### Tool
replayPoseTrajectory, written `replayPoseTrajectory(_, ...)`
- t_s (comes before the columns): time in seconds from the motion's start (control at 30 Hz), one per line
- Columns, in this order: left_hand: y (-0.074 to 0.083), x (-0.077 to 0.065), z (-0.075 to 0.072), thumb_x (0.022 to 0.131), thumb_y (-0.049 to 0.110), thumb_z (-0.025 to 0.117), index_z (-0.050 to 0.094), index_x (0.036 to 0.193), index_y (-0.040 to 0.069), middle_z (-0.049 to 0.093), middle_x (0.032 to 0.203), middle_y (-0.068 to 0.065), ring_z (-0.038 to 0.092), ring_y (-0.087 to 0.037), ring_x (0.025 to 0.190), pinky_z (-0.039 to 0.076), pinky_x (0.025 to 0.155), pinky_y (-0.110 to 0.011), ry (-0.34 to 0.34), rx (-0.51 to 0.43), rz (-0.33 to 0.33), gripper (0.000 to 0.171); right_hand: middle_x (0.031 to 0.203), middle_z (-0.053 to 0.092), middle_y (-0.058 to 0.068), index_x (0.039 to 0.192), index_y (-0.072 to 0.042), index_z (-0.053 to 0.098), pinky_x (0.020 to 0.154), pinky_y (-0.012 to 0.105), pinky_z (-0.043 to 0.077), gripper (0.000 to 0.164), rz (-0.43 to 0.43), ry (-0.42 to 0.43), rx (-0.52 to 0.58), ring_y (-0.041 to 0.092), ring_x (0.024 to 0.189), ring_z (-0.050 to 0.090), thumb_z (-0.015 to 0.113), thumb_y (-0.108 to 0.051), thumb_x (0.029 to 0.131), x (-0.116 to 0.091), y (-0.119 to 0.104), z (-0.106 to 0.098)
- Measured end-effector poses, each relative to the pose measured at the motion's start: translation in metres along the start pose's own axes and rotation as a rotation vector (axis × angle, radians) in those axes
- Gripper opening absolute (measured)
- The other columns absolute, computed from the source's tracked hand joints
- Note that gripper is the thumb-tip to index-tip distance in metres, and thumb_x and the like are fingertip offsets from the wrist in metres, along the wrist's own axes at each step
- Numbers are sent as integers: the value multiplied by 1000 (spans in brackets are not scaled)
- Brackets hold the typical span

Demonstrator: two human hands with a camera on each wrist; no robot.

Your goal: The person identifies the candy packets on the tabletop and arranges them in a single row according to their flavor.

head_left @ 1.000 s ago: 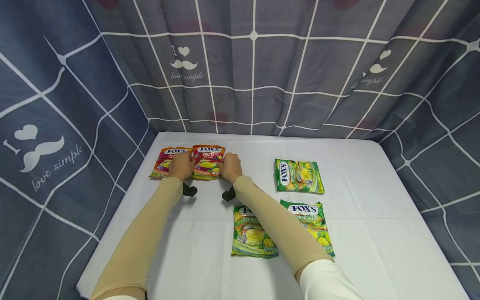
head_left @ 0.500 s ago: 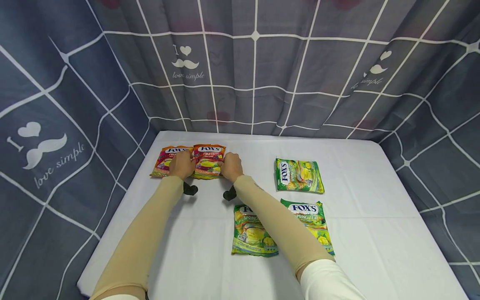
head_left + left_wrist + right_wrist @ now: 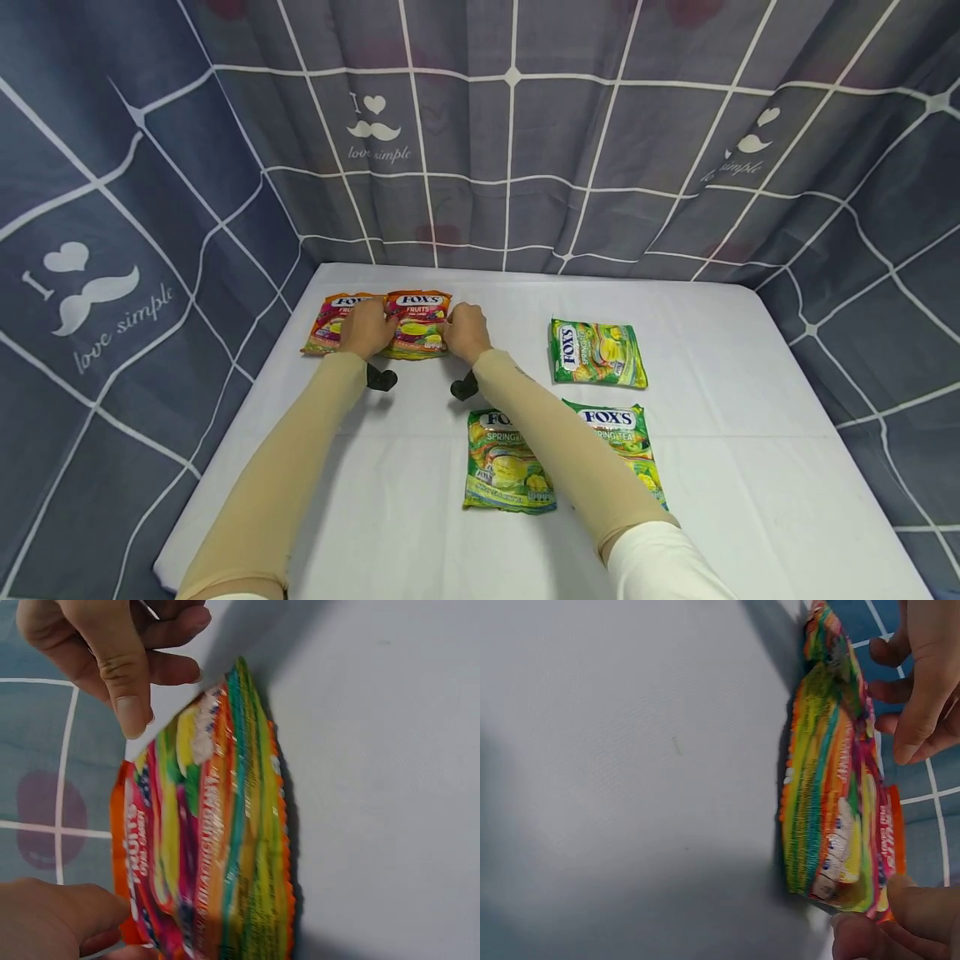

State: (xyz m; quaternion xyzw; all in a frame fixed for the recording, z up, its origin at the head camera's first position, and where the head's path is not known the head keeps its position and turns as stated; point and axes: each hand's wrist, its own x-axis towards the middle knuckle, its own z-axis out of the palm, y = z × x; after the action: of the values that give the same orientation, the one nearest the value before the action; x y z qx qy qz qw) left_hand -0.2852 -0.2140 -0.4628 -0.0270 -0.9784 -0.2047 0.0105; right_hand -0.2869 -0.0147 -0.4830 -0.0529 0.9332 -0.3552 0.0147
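Note:
A red and orange Fox's Fruits candy bag (image 3: 417,321) lies face up at the back left of the table, between my two hands. Beside its left edge is my left hand (image 3: 367,327), the thumb touching that edge. A second Fruits candy bag (image 3: 322,325) lies to its left, partly hidden by this hand. My right hand (image 3: 467,332) rests at the first bag's right edge. In the left wrist view, the right thumb and fingers (image 3: 129,716) stay apart at the bag's side. The right wrist view has the right fingertips (image 3: 847,930) against the bag's corner.
Green Fox's Spring Tea candy bags lie to the right: one turned sideways (image 3: 597,354), one nearer (image 3: 502,471), and another (image 3: 622,425) partly under the right forearm. A white-covered table (image 3: 750,467) bears them. Grey checked curtains (image 3: 555,150) enclose the back and sides.
The right forearm has shifted slightly to the right. Both hands stay at the same bag, and the bags show no clear movement.

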Motion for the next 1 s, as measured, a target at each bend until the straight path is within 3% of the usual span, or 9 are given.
replayPoseTrajectory(0.17, 9, -2, -4, 107, 18, 71, 66, 119, -7, 69, 95, -21, 64, -32, 77, 57, 69, -50, 15, 3, 41, 28, 117, 77, 21, 117, 9, 77, 87, 39, 61, 30, -37, 13, 3, 30, 101, 71, 76, -18, 106, -7, 0, -11)
replayPoseTrajectory(0.33, 19, -5, -6, 107, 18, 70, 67, 123, -7, 67, 83, -16, 61, -27, 68, 55, 64, -46, 4, -17, 59, 30, 119, 77, 24, 119, 12, 76, 95, 46, 60, 32, -113, 24, -4, 38, 112, 72, 77, -18, 106, -16, 0, -28)
replayPoseTrajectory(0.43, 27, -9, -7, 107, 18, 70, 68, 127, -6, 66, 80, -13, 59, -26, 67, 53, 63, -44, -25, -44, 77, 31, 111, 78, 22, 118, 11, 77, 89, 43, 60, 33, -135, 26, -7, 34, 103, 73, 77, -19, 106, -24, 2, -37)
replayPoseTrajectory(0.6, 42, -18, -9, 107, 20, 72, 68, 128, -3, 66, 79, -10, 60, -23, 63, 51, 59, -40, -55, -80, 141, 32, 93, 76, 18, 120, 10, 76, 68, 34, 60, 32, -152, 4, 21, 23, 73, 74, 77, -19, 106, -43, 7, -56)
replayPoseTrajectory(0.7, 52, -25, -13, 106, 21, 73, 69, 127, -3, 63, 76, -8, 57, -21, 61, 46, 56, -37, -63, -99, 172, 33, 80, 74, 14, 120, 11, 76, 62, 34, 59, 32, -168, -8, 45, 19, 58, 71, 78, -18, 105, -57, 10, -69)
replayPoseTrajectory(0.9, 70, -43, -15, 106, 22, 72, 70, 126, -1, 62, 80, -6, 54, -19, 63, 43, 61, -36, -116, -154, 216, 31, 63, 68, 2, 120, 8, 77, 80, 40, 61, 33, -212, -30, 28, 13, 49, 65, 80, -20, 104, -84, 15, -89)
replayPoseTrajectory(1.0, 74, -52, -14, 107, 25, 72, 72, 125, 0, 65, 84, -6, 58, -19, 67, 46, 63, -37, -139, -177, 228, 31, 62, 66, 1, 120, 8, 77, 75, 40, 61, 32, -232, -46, 41, 13, 49, 64, 80, -20, 104, -97, 17, -96)
